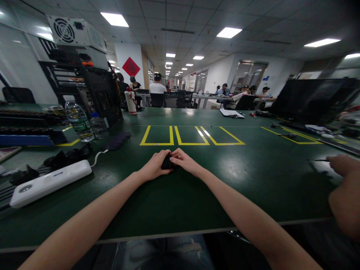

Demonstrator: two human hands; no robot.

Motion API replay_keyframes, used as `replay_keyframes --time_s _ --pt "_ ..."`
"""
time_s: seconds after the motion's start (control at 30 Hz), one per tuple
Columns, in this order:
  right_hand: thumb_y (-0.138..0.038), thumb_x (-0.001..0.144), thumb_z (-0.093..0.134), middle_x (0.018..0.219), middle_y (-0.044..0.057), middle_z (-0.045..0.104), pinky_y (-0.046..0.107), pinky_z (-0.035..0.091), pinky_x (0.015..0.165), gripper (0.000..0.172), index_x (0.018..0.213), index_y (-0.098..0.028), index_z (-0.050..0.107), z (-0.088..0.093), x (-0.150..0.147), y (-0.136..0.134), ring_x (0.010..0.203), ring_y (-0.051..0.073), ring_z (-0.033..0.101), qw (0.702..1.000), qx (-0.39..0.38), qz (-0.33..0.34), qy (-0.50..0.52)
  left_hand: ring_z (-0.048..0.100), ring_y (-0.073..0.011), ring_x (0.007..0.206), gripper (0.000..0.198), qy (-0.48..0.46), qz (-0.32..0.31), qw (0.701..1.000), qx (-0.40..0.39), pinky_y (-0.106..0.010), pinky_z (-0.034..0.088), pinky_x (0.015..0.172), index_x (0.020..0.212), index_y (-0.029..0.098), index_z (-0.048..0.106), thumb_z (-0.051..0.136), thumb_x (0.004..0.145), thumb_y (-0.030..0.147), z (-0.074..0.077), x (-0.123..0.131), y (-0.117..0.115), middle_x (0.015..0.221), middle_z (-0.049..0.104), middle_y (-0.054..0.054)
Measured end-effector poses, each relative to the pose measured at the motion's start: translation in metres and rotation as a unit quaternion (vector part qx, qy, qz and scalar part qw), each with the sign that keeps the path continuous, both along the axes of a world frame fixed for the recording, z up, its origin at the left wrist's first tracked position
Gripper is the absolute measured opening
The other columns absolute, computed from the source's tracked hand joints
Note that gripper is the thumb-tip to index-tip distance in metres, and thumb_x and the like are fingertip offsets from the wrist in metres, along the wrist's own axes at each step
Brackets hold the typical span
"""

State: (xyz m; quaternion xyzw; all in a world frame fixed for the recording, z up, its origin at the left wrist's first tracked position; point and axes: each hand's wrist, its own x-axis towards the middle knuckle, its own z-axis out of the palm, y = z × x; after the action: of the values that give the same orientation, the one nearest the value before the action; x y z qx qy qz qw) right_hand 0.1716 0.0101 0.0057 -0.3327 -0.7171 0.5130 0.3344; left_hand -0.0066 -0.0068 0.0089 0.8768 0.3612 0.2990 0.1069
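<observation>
Above the green tabletop (135, 202), close in front of me, both my hands meet at a small black object (167, 162). My left hand (152, 165) wraps round it from the left, thumb below and fingers over the top. From the other side, my right hand (186, 162) closes on its right edge with thumb and bent fingers. The object is mostly covered, so its kind cannot be made out. Just beyond my hands lie yellow tape outlines (191, 144) on the table.
A white power strip (53, 182), black cables (66, 157), a water bottle (78, 119) and a computer case (98, 93) stand left. At right, another person's hand (343, 165) holds a thin tool; a dark monitor (312, 99) stands behind. A white cup (131, 102) is farther back.
</observation>
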Motion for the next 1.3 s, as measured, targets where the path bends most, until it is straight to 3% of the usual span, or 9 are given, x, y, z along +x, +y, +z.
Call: replay_keyframes --time_s 0.17,0.43,0.6,0.9,1.17,1.3 --pt "-0.038 0.073 0.054 0.093 0.003 0.052 0.036 0.04 0.082 0.029 0.093 -0.018 0.047 -0.001 -0.001 0.002 0.09 0.016 0.05 1.0 -0.018 -0.008 0.001 0.048 -0.0233 0.097 0.058 -0.002 0.01 1.0 0.002 -0.04 0.039 0.084 0.114 0.021 0.034 0.064 0.065 0.028 -0.001 0.0 0.001 0.109 0.047 -0.007" --pt "-0.03 0.069 0.06 0.089 0.0 0.054 0.034 0.04 0.081 0.028 0.09 -0.02 0.044 0.009 0.001 -0.006 0.085 0.014 0.052 0.998 -0.012 0.057 0.035 0.047 -0.0231 0.096 0.059 0.01 0.011 1.0 0.009 -0.039 0.039 0.084 0.114 0.02 0.033 0.064 0.065 0.027 -0.003 0.001 0.003 0.107 0.047 -0.007" --pt "-0.037 0.075 0.051 0.087 0.001 0.053 0.033 0.042 0.077 0.022 0.088 -0.02 0.045 0.008 0.0 -0.006 0.085 0.015 0.051 1.0 0.002 0.022 0.013 0.047 -0.0234 0.097 0.059 0.004 0.007 1.0 0.003 -0.04 0.038 0.084 0.115 0.021 0.033 0.063 0.065 0.026 -0.002 0.001 0.001 0.109 0.046 -0.007" --pt "-0.039 0.073 0.053 0.095 0.004 0.052 0.036 0.041 0.082 0.03 0.094 -0.018 0.047 0.0 0.0 0.001 0.091 0.016 0.05 1.0 -0.018 -0.02 -0.017 0.048 -0.0237 0.098 0.057 -0.006 0.007 1.0 -0.005 -0.042 0.037 0.085 0.114 0.023 0.034 0.063 0.065 0.027 -0.001 0.001 0.001 0.109 0.047 -0.007" --pt "-0.029 0.069 0.061 0.091 0.001 0.053 0.035 0.041 0.082 0.028 0.089 -0.02 0.044 0.01 0.001 -0.006 0.088 0.015 0.052 0.998 -0.017 0.053 0.03 0.048 -0.0226 0.095 0.058 0.006 0.009 1.0 0.01 -0.04 0.038 0.085 0.114 0.021 0.033 0.063 0.065 0.027 -0.003 0.0 0.003 0.107 0.047 -0.006" --pt "-0.033 0.071 0.057 0.086 0.0 0.054 0.033 0.042 0.08 0.024 0.086 -0.02 0.044 0.007 -0.001 -0.005 0.085 0.014 0.052 0.999 -0.008 0.034 0.038 0.048 -0.0237 0.097 0.058 0.004 0.012 1.0 0.013 -0.041 0.037 0.085 0.114 0.021 0.034 0.064 0.064 0.028 -0.004 0.001 0.004 0.107 0.047 -0.007"
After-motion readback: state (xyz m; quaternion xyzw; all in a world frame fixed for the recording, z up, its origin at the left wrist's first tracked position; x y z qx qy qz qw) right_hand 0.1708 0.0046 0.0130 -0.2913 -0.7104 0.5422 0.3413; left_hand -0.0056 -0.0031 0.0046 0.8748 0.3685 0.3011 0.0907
